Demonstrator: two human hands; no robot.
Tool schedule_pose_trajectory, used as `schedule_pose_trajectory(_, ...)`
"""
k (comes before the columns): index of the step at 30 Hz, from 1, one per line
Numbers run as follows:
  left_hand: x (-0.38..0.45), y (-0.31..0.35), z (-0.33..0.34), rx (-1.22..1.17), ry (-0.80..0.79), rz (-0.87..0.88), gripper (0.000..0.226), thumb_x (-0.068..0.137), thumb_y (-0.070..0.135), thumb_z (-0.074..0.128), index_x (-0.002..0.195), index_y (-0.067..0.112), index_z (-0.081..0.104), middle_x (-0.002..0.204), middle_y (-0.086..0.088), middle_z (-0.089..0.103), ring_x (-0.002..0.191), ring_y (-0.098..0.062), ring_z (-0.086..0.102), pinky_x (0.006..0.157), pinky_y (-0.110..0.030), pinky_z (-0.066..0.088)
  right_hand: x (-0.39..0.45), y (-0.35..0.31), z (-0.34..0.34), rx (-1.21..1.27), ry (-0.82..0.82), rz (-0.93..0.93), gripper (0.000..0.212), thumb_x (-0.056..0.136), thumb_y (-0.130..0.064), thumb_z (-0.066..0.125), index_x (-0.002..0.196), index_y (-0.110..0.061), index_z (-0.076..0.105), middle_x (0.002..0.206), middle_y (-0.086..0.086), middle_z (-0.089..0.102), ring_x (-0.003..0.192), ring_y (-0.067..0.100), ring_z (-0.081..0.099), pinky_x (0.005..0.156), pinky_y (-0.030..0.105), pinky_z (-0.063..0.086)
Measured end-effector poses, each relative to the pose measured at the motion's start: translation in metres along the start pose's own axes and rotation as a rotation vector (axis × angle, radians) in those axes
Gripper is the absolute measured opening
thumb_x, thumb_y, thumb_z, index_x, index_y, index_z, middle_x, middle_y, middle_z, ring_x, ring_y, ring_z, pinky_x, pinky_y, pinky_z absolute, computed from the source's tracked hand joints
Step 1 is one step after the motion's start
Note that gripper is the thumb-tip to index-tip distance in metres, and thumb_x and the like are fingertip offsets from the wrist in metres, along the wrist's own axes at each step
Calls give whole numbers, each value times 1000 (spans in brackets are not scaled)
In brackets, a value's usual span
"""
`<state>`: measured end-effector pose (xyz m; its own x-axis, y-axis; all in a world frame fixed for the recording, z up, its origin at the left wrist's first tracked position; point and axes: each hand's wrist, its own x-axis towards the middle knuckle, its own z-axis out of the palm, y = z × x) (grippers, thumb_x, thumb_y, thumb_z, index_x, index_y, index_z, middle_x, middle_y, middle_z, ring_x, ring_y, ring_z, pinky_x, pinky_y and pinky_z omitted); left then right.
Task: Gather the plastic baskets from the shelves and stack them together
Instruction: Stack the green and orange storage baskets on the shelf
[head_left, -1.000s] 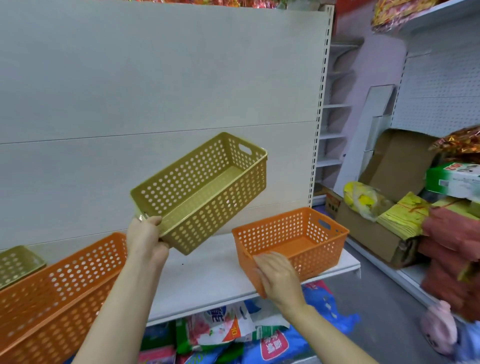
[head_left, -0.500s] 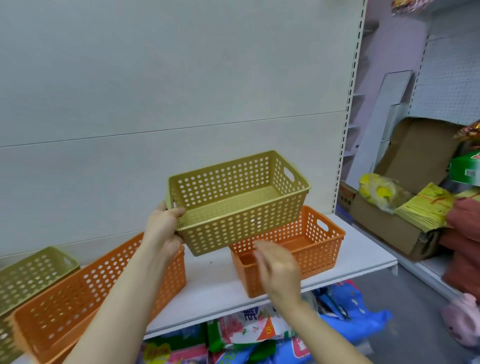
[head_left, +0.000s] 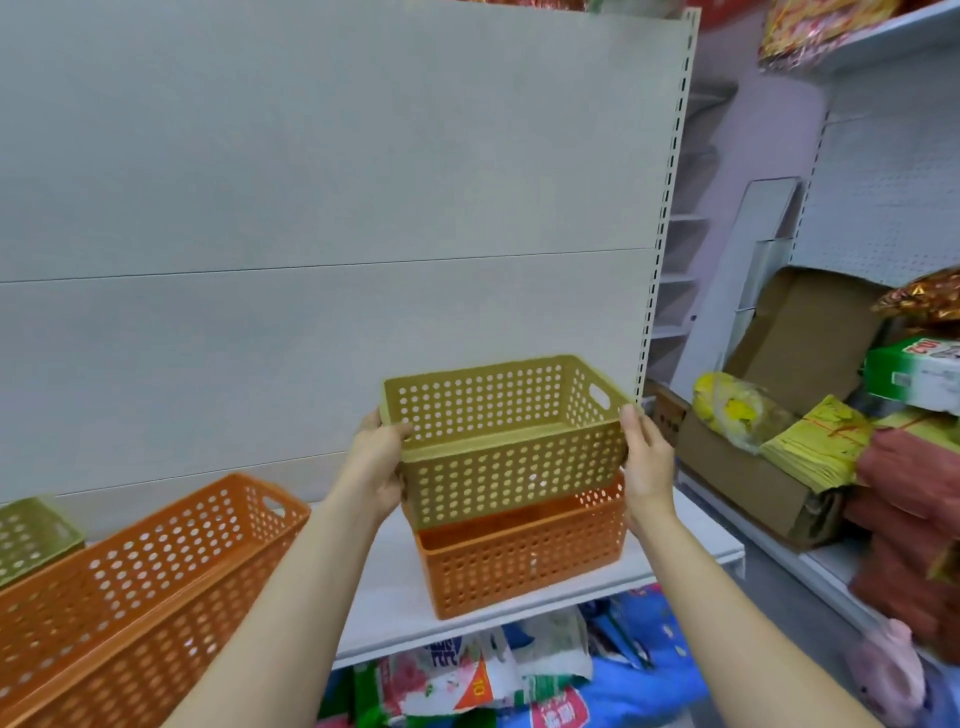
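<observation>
Left hand (head_left: 375, 464): grips the olive-yellow basket's (head_left: 511, 457) left end, thumb over the rim.
Right hand (head_left: 645, 464): fingers curled round its right end.
Olive-yellow basket: lower part nested in the orange basket (head_left: 519, 564).
Orange basket: on the white shelf (head_left: 395, 587).

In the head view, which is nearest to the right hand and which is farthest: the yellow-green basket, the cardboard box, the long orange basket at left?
1. Yellow-green basket, held by the right hand.
2. Cardboard box, to the right.
3. Long orange basket, far left.
</observation>
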<state>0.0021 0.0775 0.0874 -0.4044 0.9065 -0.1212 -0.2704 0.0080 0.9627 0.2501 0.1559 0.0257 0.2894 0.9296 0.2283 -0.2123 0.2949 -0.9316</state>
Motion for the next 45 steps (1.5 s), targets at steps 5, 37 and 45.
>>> schedule_pose_trajectory(5,-30,-34,-16,297,-173,163,30,104,31,48,132,40,49,123,23,62,99,10,64,75,-11,49,-3,22,-25,-145,-38,5,21,98,-39,50,103,-23,63,94,-20,61,94,7,57,92,32,43)
schedule_pose_trajectory(37,18,-97,-22,829,37,279,45,96,37,60,136,21,46,127,4,63,114,-16,60,89,-29,47,7,71,-27,-547,-144,-129,38,98,-32,50,129,-11,48,110,7,64,101,27,60,78,35,43)
schedule_pose_trajectory(45,-11,-77,-70,1504,234,351,85,99,57,36,159,6,3,167,-10,3,154,-26,2,124,-39,7,-21,60,0,-1060,-179,-547,61,94,-30,57,144,-2,36,150,15,38,141,30,29,118,41,19)
